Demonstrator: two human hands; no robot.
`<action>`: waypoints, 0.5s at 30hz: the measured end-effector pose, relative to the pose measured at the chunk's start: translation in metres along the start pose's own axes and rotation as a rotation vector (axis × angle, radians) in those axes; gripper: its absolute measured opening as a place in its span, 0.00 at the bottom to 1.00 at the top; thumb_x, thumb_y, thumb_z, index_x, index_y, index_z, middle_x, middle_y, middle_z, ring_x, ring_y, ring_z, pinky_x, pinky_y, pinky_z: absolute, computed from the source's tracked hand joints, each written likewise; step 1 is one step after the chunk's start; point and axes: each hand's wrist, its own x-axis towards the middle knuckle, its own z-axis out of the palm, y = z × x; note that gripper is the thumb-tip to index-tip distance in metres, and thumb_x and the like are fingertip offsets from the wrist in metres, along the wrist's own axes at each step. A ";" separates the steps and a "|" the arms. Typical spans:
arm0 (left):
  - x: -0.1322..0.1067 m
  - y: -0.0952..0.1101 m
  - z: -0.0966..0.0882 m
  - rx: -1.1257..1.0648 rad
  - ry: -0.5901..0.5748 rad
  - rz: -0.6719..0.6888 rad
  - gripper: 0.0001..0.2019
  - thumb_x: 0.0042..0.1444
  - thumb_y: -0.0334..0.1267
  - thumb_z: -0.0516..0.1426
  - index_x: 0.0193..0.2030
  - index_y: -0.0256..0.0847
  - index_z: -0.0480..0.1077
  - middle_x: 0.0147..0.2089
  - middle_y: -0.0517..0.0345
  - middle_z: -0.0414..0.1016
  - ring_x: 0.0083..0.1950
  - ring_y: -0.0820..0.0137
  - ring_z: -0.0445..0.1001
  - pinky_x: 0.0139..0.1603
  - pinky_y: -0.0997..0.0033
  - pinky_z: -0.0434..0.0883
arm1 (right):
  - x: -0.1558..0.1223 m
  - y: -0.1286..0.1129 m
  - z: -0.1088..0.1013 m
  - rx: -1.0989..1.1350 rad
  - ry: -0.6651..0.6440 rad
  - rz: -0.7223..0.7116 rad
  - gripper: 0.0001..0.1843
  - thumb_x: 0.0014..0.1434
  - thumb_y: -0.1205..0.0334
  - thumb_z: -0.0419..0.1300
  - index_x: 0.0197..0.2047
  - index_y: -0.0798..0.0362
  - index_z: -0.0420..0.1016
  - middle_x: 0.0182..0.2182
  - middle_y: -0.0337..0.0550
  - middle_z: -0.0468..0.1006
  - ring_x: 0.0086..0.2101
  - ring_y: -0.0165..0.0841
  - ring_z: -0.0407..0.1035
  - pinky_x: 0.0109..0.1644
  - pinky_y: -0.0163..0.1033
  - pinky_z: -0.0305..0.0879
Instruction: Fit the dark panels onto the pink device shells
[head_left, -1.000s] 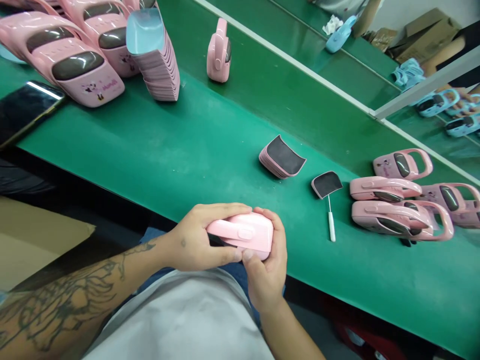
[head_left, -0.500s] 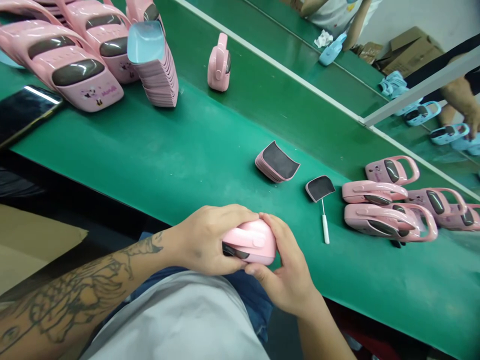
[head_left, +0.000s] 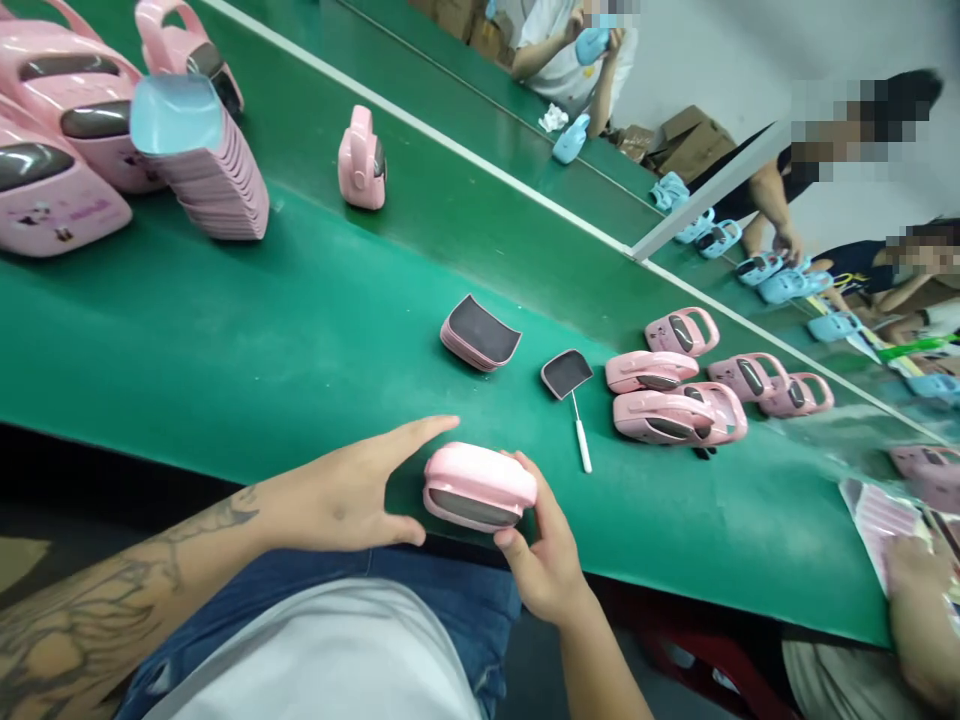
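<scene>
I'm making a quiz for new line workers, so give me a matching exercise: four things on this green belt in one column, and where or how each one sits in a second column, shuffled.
Things
1. nearest pink case
2. white-handled tool
3. blue-topped stack
4. lone pink case

Places
A. stands upright, on its own
B. held in the right hand at the near edge
C. lies flat between the dark pad stack and the group of pink cases
D. far left, beside the big pink cases

Pairs: 1-B, 2-C, 3-D, 4-A
</scene>
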 end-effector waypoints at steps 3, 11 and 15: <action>0.007 -0.009 0.016 -0.073 -0.022 -0.061 0.52 0.50 0.45 0.71 0.78 0.56 0.51 0.78 0.56 0.59 0.77 0.55 0.61 0.75 0.54 0.64 | -0.011 0.006 -0.006 -0.021 -0.016 0.023 0.38 0.70 0.44 0.59 0.77 0.41 0.52 0.73 0.49 0.62 0.71 0.50 0.57 0.74 0.61 0.55; 0.015 -0.001 0.025 -0.131 -0.024 -0.029 0.49 0.49 0.45 0.72 0.76 0.52 0.57 0.76 0.54 0.63 0.76 0.56 0.62 0.76 0.52 0.61 | -0.012 0.004 0.000 -0.012 0.016 0.070 0.46 0.62 0.46 0.69 0.76 0.42 0.53 0.73 0.50 0.62 0.70 0.51 0.58 0.74 0.59 0.57; 0.012 -0.005 0.031 -0.149 0.012 -0.022 0.46 0.49 0.44 0.72 0.74 0.50 0.62 0.74 0.50 0.66 0.76 0.52 0.61 0.77 0.45 0.57 | -0.007 0.003 0.003 -0.049 0.045 0.062 0.46 0.60 0.51 0.70 0.75 0.44 0.55 0.71 0.52 0.65 0.69 0.51 0.61 0.72 0.61 0.60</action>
